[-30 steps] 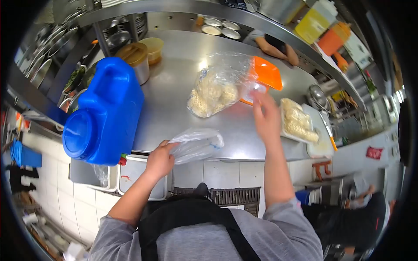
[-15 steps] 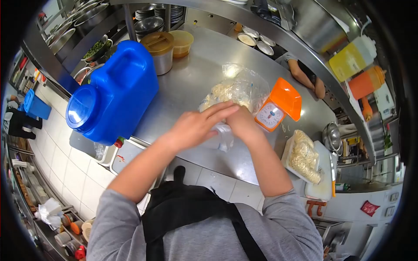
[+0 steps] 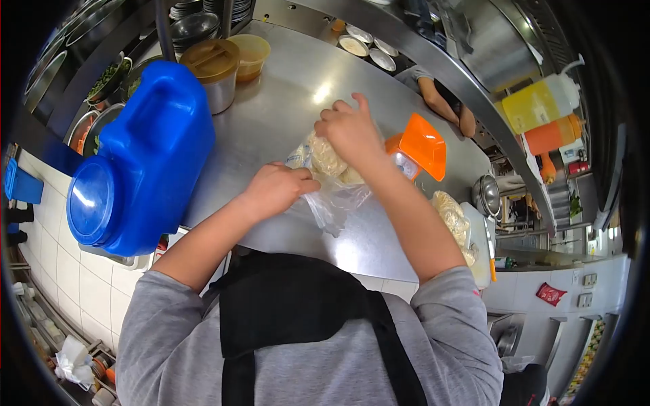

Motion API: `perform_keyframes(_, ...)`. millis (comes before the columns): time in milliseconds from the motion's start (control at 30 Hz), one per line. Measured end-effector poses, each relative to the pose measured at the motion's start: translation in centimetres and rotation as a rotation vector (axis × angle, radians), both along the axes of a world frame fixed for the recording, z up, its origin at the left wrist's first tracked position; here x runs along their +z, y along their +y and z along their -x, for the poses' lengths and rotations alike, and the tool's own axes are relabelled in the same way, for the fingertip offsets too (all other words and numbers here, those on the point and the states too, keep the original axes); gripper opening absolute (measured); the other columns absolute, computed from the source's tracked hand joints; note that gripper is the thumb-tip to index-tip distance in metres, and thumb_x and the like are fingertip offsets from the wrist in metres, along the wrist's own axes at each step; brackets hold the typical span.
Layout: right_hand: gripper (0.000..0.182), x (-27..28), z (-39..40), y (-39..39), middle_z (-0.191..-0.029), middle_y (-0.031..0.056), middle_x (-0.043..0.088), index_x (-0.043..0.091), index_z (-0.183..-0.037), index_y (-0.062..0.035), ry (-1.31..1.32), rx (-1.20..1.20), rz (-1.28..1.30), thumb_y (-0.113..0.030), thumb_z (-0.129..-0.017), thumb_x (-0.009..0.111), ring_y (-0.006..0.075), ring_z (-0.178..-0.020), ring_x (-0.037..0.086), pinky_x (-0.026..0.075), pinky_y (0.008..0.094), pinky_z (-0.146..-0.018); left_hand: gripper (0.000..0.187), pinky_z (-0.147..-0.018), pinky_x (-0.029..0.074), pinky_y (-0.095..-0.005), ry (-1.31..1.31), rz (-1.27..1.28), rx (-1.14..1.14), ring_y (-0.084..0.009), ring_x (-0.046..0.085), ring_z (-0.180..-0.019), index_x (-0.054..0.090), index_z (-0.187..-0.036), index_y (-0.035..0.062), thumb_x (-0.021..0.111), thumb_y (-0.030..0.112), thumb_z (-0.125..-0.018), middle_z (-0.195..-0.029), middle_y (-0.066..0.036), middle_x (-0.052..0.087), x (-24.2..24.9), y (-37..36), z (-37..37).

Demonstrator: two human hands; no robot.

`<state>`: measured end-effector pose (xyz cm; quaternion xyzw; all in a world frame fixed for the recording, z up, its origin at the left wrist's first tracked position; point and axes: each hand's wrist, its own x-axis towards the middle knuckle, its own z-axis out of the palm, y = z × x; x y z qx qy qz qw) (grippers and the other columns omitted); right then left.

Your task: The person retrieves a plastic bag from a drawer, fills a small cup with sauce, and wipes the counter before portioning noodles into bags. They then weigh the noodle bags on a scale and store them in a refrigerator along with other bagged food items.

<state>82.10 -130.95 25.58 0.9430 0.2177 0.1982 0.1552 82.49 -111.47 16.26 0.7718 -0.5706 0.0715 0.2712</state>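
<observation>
A clear plastic bag [image 3: 332, 196] of pale, clumped food that looks like noodles [image 3: 323, 157] lies on the steel table in front of me. My left hand [image 3: 279, 189] has its fingers closed on the near left edge of the bag. My right hand [image 3: 349, 132] is over the far right side of the bag, index finger and thumb side pinched at the plastic and one outer finger raised. The thumb of that hand is hidden. Just right of the bag stands an orange kitchen scale [image 3: 425, 145], its dial partly covered by my right forearm.
A large blue plastic jug [image 3: 166, 149] stands left, before a lidded steel pot [image 3: 213, 71] and a tub [image 3: 250, 55]. Filled bags [image 3: 452, 216] lie right beside a cutting board [image 3: 479, 243] with a knife. Another person's arm [image 3: 440, 101] shows across the table, beneath an overhead shelf.
My hands, together over the bag before, have come apart. The left moved left to the bag's edge, the right went up over its far side. The bag's open plastic now spreads toward me.
</observation>
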Motion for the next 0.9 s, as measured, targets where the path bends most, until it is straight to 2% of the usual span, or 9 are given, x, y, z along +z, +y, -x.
perform_keyframes(67, 0.017, 0.3, -2.4, -1.3, -0.096, 0.0026, 0.069, 0.065, -0.09, -0.0142, 0.223, -0.04, 0.081, -0.025, -0.078, 0.068, 0.0196, -0.096, 0.062, 0.039, 0.042, -0.095, 0.032, -0.069, 0.05, -0.0368, 0.001, -0.03, 0.035, -0.0228, 0.064, -0.073, 0.066, -0.1, 0.0197, 0.06, 0.004, -0.072, -0.091, 0.001, 0.064, -0.1, 0.3, 0.1)
perform_keyframes(133, 0.013, 0.5, -4.4, -1.8, -0.085, 0.0039, 0.07, 0.064, -0.089, -0.0117, 0.521, -0.048, -0.165, -0.023, -0.083, 0.064, 0.0239, -0.088, 0.065, 0.041, 0.0391, -0.094, 0.032, -0.069, 0.05, -0.0365, 0.04, 0.001, 0.078, -0.0227, 0.063, -0.072, 0.066, -0.1, 0.0194, 0.06, 0.004, -0.072, -0.09, 0.001, 0.064, 0.1, 0.5, 0.5)
perform_keyframes(333, 0.014, -0.9, -9.8, -1.0, -0.084, 0.0135, 0.069, 0.062, -0.092, -0.006, 0.644, -0.09, -0.088, -0.018, -0.092, 0.055, 0.0336, -0.084, 0.065, 0.048, 0.0421, -0.079, 0.034, -0.068, 0.05, -0.0356, 0.175, 0.082, 0.18, -0.0231, 0.063, -0.07, 0.066, -0.1, 0.0169, 0.061, 0.005, -0.068, -0.086, -0.001, 0.064, -1.7, 0.6, 3.8)
perform_keyframes(400, 0.018, -1.2, -11.5, -1.2, -0.084, 0.0193, 0.067, 0.062, -0.094, -0.007, 0.564, -0.52, -0.582, -0.023, -0.094, 0.054, 0.0389, -0.083, 0.063, 0.049, 0.0449, -0.072, 0.035, -0.068, 0.051, -0.0353, 0.229, 0.107, 0.232, -0.0232, 0.063, -0.07, 0.066, -0.1, 0.0164, 0.061, 0.006, -0.067, -0.085, -0.001, 0.064, -3.5, 1.0, 6.0)
perform_keyframes(467, 0.023, -4.4, -18.1, -10.1, -0.087, 0.0218, 0.066, 0.062, -0.096, -0.0066, 0.448, -0.018, -0.269, -0.028, -0.094, 0.055, 0.0421, -0.083, 0.062, 0.049, 0.0465, -0.072, 0.036, -0.068, 0.051, -0.0362, 0.341, 0.029, 0.202, -0.0243, 0.064, -0.071, 0.065, -0.101, 0.0159, 0.061, 0.005, -0.067, -0.084, -0.002, 0.065, -6.2, 1.2, 9.2)
perform_keyframes(500, 0.024, -4.1, -18.2, -10.4, -0.089, 0.0213, 0.067, 0.063, -0.097, -0.0062, 0.437, -0.132, -0.185, -0.029, -0.093, 0.055, 0.0414, -0.084, 0.063, 0.049, 0.0461, -0.073, 0.035, -0.066, 0.052, -0.0374, 0.427, 0.189, 0.262, -0.0255, 0.065, -0.072, 0.065, -0.1, 0.015, 0.061, 0.005, -0.068, -0.083, -0.003, 0.066, -7.1, 1.3, 9.8)
perform_keyframes(667, 0.024, -9.4, -17.9, -13.1, -0.092, 0.0185, 0.068, 0.064, -0.098, -0.0069, 0.307, -0.345, -0.039, -0.029, -0.092, 0.056, 0.0401, -0.086, 0.064, 0.05, 0.0465, -0.074, 0.027, -0.063, 0.053, -0.039, 0.469, 0.101, 0.36, -0.0277, 0.067, -0.072, 0.063, -0.098, 0.0161, 0.058, 0.007, -0.073, -0.08, -0.004, 0.066, -7.2, 1.7, 10.7)
perform_keyframes(833, 0.024, -9.7, -13.5, -14.5, -0.109, 0.0147, 0.064, 0.066, -0.102, -0.0089, 0.434, -0.63, 0.016, -0.028, -0.088, 0.063, 0.0356, -0.103, 0.06, 0.049, 0.0415, -0.087, 0.028, -0.067, 0.052, -0.0384, 0.334, 0.065, 0.291, -0.0262, 0.067, -0.074, 0.062, -0.104, 0.0182, 0.062, 0.015, -0.076, -0.098, -0.002, 0.064, -6.9, 1.4, 10.2)
perform_keyframes(900, 0.024, -7.6, -11.6, -11.8, -0.112, 0.0145, 0.06, 0.066, -0.105, -0.0071, 0.072, -0.279, -0.176, -0.024, -0.088, 0.063, 0.0354, -0.106, 0.058, 0.047, 0.0401, -0.091, 0.029, -0.07, 0.052, -0.0394, 0.334, 0.046, 0.269, -0.0262, 0.067, -0.075, 0.061, -0.107, 0.0191, 0.063, 0.019, -0.078, -0.104, -0.002, 0.062, -6.3, 1.0, 9.6)
